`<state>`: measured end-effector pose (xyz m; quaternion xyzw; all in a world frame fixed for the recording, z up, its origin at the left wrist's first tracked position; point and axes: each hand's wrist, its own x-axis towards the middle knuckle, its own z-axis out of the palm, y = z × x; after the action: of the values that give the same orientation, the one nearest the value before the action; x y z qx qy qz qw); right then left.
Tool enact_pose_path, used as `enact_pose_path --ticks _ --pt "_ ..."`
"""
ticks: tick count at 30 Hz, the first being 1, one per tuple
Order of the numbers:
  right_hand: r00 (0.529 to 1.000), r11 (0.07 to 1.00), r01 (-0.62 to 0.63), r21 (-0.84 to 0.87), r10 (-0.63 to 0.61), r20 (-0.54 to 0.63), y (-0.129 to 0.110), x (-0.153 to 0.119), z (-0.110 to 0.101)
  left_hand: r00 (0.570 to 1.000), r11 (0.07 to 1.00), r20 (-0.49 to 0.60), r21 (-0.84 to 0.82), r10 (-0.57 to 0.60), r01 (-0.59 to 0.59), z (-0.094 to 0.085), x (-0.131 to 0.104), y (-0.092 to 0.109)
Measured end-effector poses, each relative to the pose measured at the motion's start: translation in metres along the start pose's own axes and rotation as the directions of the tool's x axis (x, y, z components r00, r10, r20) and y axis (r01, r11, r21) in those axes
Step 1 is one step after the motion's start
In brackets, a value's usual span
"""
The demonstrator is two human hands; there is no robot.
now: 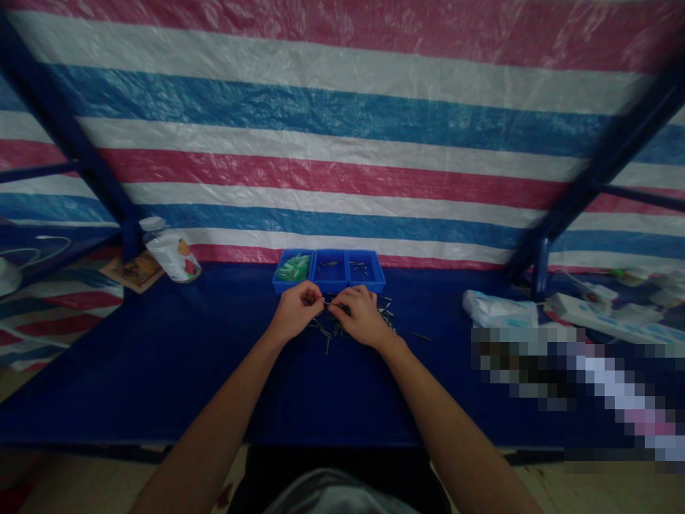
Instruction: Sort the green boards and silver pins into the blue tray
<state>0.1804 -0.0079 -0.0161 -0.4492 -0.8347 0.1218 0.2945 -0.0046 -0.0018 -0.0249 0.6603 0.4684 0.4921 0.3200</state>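
Observation:
My left hand (297, 311) is closed in a pinch at the middle of the table, just in front of the blue three-part bin (300, 285). My right hand (359, 313) pinches close beside it, fingertips nearly meeting. Between them shows a thin metal piece (327, 304), which looks like a screw; its ends are hidden by the fingers. Under and around my hands lies a loose pile of dark screws (327, 345), partly covered by my right hand. The bin's left compartment holds green plastic pieces (294, 268); a few small metal pieces (358, 268) lie in the middle and right ones.
A white-capped plastic jar (174, 251) and a brown packet (133, 271) stand at the back left. One thin piece (421, 336) lies apart at right. Farther right are a plastic bag (500, 308), a power strip (604, 320) and a blurred-out area. Blue frame posts flank the striped sheet (342, 171).

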Motion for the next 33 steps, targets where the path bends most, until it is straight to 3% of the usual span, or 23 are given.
enact_pose_path --ticks 12,22,33 --pt "0.994 0.984 0.006 0.176 0.014 -0.108 -0.0033 0.0043 -0.0007 1.000 0.983 -0.001 -0.182 -0.013 0.012 -0.0012 0.0013 0.0009" --pt "0.987 0.956 0.046 0.289 0.000 -0.158 -0.0020 0.0083 -0.0008 0.999 0.984 0.009 -0.172 -0.038 0.039 -0.0022 0.0021 0.0042" --pt "0.976 0.913 -0.032 0.406 0.116 -0.184 0.0034 0.0100 0.0015 0.998 0.988 0.061 -0.155 -0.013 0.022 -0.0026 0.0008 0.0083"
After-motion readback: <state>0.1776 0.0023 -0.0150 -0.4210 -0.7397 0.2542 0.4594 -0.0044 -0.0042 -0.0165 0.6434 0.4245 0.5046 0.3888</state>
